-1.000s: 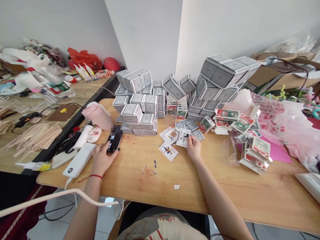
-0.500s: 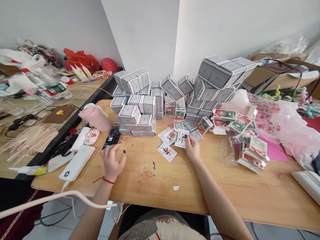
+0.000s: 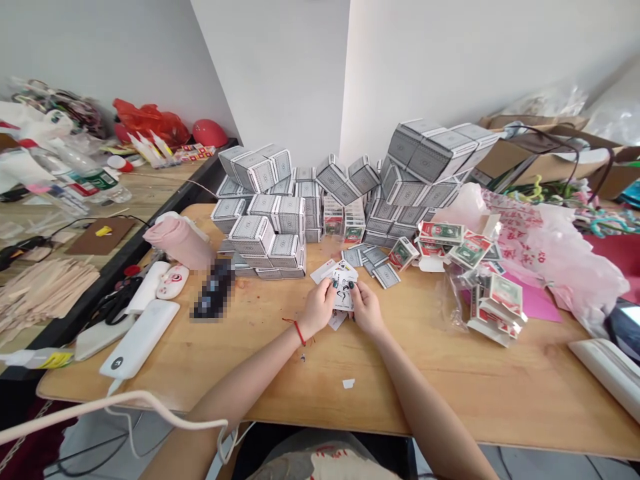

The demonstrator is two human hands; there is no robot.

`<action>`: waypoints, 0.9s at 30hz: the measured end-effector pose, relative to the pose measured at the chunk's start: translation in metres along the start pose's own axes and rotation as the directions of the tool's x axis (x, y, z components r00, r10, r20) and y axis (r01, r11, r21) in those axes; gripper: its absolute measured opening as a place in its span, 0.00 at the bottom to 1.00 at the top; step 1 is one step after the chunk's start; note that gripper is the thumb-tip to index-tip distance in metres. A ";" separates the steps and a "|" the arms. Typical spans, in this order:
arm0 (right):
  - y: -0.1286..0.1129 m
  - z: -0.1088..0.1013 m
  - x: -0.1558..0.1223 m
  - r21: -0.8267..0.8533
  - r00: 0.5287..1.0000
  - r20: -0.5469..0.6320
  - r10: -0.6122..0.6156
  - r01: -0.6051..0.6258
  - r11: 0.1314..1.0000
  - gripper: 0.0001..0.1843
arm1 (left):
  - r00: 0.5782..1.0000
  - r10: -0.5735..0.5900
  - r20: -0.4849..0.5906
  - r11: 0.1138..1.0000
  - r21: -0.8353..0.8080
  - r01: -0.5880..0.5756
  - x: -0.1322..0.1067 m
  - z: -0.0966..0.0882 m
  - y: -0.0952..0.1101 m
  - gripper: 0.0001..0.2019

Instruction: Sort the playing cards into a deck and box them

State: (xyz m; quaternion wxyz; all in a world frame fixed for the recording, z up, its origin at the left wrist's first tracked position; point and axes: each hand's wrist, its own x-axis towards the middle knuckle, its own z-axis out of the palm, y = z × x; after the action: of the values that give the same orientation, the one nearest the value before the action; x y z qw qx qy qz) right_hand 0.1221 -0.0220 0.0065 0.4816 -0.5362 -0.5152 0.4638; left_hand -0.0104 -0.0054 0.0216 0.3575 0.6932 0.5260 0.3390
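Observation:
A black-and-white joker playing card [image 3: 343, 291] is pinched between my two hands at the middle of the table. My left hand [image 3: 319, 308] grips its left edge, thumb on the face; my right hand [image 3: 367, 308] has the right edge in the same way. Under and behind it lie loose face-up cards [image 3: 323, 271], partly hidden by the held card and my fingers. Several grey-backed cards [image 3: 373, 257] lie face down just beyond. Behind these rise stacks of grey card-built blocks [image 3: 287, 217], with red and green card boxes [image 3: 353, 227] among them.
Opened card boxes [image 3: 500, 303] and a pink-white plastic bag [image 3: 560, 247] lie at the right. At the left are a white power bank [image 3: 140, 339], a blurred dark phone-like object [image 3: 213, 293] and a pink roll [image 3: 177, 240]. A white cable [image 3: 150, 400] crosses the front left.
My left hand has moved right from beside the dark object and taken the card's left edge. My right hand has drawn the joker card slightly left and nearer me. The view has shifted slightly.

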 end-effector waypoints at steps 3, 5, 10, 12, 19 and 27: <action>0.004 0.000 0.000 -0.115 0.997 -0.068 -0.033 0.025 0.993 0.19 | 0.996 -0.021 -0.091 0.999 0.048 0.025 -0.001 0.011 0.003 0.13; 0.006 0.000 0.000 -0.207 0.992 -0.111 -0.064 0.040 0.978 0.20 | 0.993 -0.019 -0.114 0.996 0.086 0.029 -0.003 0.015 0.004 0.15; 0.008 0.001 0.000 -0.333 0.983 -0.166 -0.082 0.022 0.943 0.25 | 0.991 0.042 -0.131 0.988 0.152 -0.022 -0.005 0.020 0.005 0.18; 0.007 0.001 0.000 -0.360 0.980 -0.177 -0.091 0.022 0.933 0.25 | 0.988 0.056 -0.142 0.987 0.158 -0.033 -0.005 0.021 0.004 0.19; 0.004 -0.001 0.000 -0.420 0.971 -0.191 -0.142 0.050 0.906 0.24 | 0.990 0.027 -0.141 1.000 0.020 -0.024 -0.002 0.020 0.002 0.17; 0.005 -0.002 0.000 -0.432 0.971 -0.148 -0.187 0.107 0.896 0.23 | 0.977 -0.053 -0.207 0.998 -0.056 0.042 0.004 0.025 -0.002 0.18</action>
State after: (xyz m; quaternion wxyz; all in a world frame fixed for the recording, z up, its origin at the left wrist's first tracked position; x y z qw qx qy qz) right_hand 0.1245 -0.0224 0.0022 0.4345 -0.6276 -0.5948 0.2519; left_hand 0.0111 -0.0043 0.0072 0.3261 0.6318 0.5680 0.4145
